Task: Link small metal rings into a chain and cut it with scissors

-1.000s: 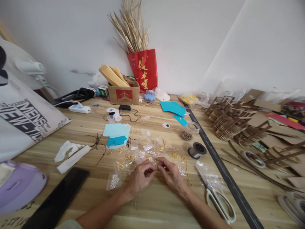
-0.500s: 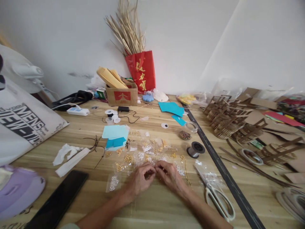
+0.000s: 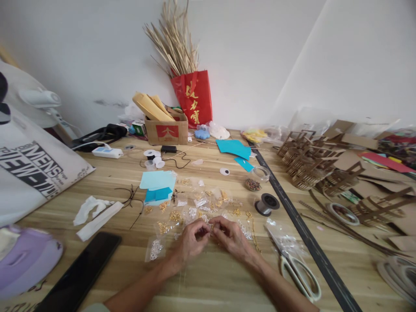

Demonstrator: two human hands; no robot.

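My left hand (image 3: 195, 237) and my right hand (image 3: 229, 235) hover close together over the near middle of the table, thumbs and fingers pinched toward each other. Whatever lies between the fingertips is too small to make out. Just beyond them spread small clear bags of gold findings (image 3: 175, 215) and silver-white findings (image 3: 192, 212). A bag of silver rings (image 3: 156, 250) rests left of my left wrist. To the right of my right hand lies a thin gold chain (image 3: 254, 234). A spool of grey wire (image 3: 267, 204) stands farther right.
Scissors (image 3: 297, 268) lie by my right forearm, a black phone (image 3: 79, 271) by my left. Blue paper sheets (image 3: 157, 180), a dish of brown beads (image 3: 252, 184) and a small box (image 3: 167, 131) are farther back. Brown woven baskets (image 3: 305, 162) crowd the right side.
My fingertips have drawn slightly apart, leaving a small gap between the hands. Both stay pinched in nearly the same place; the things on the table look unchanged.
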